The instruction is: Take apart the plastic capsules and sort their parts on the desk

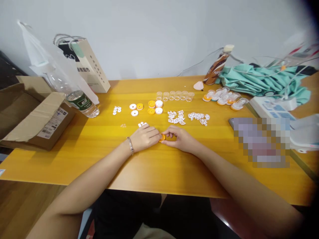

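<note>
Between my two hands, low over the table, is a small round orange plastic part point(162, 137). My left hand point(146, 137) has its fingers closed on its left side, and my right hand point(179, 137) pinches it from the right between thumb and fingers. Just beyond my left hand lie small white round pieces point(142, 124). Tiny rings point(123, 125) are left of them. Farther back are orange and white round caps point(151, 104). White openwork pieces point(176, 118) lie in two clusters beyond my right hand.
Clear cups point(174, 96) stand in a row at the back, with clear-topped assembled pieces point(224, 97) to their right. An open carton point(37, 116) and a water bottle point(79, 99) are left. A brown drink bottle point(218, 64), green cloth point(264, 83) and a blurred-out phone point(259, 142) are right.
</note>
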`<state>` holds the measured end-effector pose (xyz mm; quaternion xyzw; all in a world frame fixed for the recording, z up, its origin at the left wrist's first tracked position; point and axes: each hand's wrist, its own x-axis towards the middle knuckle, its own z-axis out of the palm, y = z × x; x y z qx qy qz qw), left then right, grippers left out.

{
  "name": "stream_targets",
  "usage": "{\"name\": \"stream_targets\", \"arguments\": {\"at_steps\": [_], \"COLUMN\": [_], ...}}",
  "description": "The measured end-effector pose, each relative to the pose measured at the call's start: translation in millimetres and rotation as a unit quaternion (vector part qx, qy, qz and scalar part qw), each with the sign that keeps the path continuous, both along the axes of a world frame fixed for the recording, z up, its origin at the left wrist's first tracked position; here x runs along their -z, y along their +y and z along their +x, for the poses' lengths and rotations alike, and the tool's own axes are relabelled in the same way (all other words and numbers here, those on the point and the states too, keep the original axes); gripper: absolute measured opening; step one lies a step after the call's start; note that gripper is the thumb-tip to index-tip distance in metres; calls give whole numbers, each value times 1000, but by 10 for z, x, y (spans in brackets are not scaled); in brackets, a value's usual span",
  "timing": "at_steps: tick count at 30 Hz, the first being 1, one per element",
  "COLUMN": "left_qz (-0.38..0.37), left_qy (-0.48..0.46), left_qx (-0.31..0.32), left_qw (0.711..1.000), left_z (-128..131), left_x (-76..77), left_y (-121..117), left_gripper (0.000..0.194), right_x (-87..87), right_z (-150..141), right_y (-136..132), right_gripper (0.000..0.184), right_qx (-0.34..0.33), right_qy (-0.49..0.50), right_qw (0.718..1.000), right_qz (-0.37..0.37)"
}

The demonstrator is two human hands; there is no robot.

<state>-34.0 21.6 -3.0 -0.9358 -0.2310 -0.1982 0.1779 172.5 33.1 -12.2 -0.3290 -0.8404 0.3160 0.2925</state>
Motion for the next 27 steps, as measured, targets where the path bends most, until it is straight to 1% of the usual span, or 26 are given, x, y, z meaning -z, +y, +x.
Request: {"name": "stream_targets", "arguments": {"at_steps": [3,8,13,16,20,22,24,26,27], "left_qz": [-10,0,-6,-32,-95,-134,-186,-253,-288], "left_qy": [-14,-18,-21,-34,-79,-120,-179,-257,-301], "left_qx": [-6,-9,-14,-16,-23,-26,-24,-30,-41], "left_qw": [1000,1000,1000,999,992,983,966,932,908], "left_z": [7,28,34,36,42,48,56,64,69], "left_x": [-10,-44,-29,-18,-13,-19,-36,-61,-74], "left_y": [-3,-19,-25,-20,-9,-12,-26,-48,-61], "left_gripper": [17,18,18,18,16,14,13,12,11], "right_x": [6,-3,-3,12,22,16,6,-5,-9], "right_z": [2,2,-2,0,6,7,6,4,3], "right_y": [0,-2,4,7,8,7,3,0,-2], "right_gripper": [16,17,17,17,17,18,17,16,16], "right_qx": [0,0,-4,-6,-6,-5,-4,-2,-1], "right_qy": [-1,-1,-1,1,2,-2,-8,-12,-12], "right_qw": [1000,1000,1000,1000,1000,1000,1000,1000,1000], "right_qz": [2,1,7,8,7,7,6,4,3]}}
